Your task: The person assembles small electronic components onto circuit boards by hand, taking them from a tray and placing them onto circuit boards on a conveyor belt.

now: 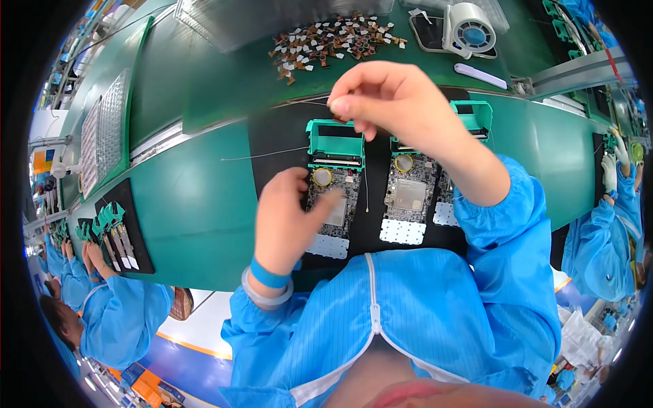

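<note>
A green-framed circuit board (333,211), with a round yellow-ringed part and a white perforated plate, lies on a black mat (279,146) in front of me. My left hand (282,207) is over its left side, thumb and fingers apart and slightly blurred. Above the board's green frame (337,143), my right hand (381,98) is closed in a pinch. Something small and dark shows at its fingertips, too small to name. To the right lies a second such board (408,197); a third board (445,200) is partly hidden by my right sleeve.
Many small brown flex parts with white tabs (326,44) are heaped at the back. Near them are a white fan (471,30) and a pale purple tool (480,75). Thin wires (265,155) stick out beside the board. Co-workers in blue (115,313) sit at both sides.
</note>
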Demonstrator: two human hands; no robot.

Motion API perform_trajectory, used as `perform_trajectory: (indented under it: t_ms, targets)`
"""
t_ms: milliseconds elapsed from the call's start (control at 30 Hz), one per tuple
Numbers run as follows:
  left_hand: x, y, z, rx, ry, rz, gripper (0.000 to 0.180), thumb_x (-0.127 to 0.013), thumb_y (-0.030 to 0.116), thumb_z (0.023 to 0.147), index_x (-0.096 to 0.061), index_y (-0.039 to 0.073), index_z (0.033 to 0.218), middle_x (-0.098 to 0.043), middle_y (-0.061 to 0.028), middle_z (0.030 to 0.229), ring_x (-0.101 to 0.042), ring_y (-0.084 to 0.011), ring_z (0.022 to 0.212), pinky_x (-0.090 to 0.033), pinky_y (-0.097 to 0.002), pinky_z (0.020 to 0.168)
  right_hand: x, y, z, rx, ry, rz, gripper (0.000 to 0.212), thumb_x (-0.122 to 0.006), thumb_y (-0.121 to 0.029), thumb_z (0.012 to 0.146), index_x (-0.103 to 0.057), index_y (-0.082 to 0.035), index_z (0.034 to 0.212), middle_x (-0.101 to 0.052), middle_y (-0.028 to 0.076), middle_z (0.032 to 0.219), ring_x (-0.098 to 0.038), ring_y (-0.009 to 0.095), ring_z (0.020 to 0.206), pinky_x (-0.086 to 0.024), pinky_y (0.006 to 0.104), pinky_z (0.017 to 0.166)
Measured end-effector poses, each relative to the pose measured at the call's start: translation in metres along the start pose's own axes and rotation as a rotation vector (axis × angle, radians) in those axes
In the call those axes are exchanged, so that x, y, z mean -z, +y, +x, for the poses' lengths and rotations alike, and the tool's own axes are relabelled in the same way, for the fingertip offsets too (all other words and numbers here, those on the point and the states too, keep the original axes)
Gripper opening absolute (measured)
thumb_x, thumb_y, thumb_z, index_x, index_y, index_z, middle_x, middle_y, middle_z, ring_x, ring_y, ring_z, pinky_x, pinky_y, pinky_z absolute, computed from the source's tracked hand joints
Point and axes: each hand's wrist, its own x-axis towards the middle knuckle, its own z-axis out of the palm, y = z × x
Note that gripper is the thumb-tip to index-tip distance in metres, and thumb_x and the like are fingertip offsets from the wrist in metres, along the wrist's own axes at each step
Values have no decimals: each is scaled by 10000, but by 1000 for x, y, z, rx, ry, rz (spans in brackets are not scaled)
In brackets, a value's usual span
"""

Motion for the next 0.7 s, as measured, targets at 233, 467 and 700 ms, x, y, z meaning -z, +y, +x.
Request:
perform_trajectory:
  t_ms: [233,467,700]
  targets:
    - [-9,17,20,189,-314,-284,321,-748,56,710,-502,25,914,-489,37,693,-445,-39,638,-350,-179,547,-4,12,-14,27,91,-89,132,-601,-64,861,-627,-15,981,-632,29,863,-565,76,712,-473,209,595]
    - [-21,17,37,200,-241,-988,275,-608,-26,821,-446,20,1039,-590,-14,819,-531,-39,745,-404,-168,628,2,28,-13,337,156,-348,156,-619,-11,815,-618,-19,971,-634,54,913,-593,137,792,-475,261,736]
    - [-28,12,39,171,-171,-980,277,-629,-39,798,-496,6,1036,-591,-24,852,-539,-51,784,-422,-177,676,13,36,-10,554,98,-570,153,-652,28,743,-657,-31,884,-631,58,819,-571,206,772,-451,302,688]
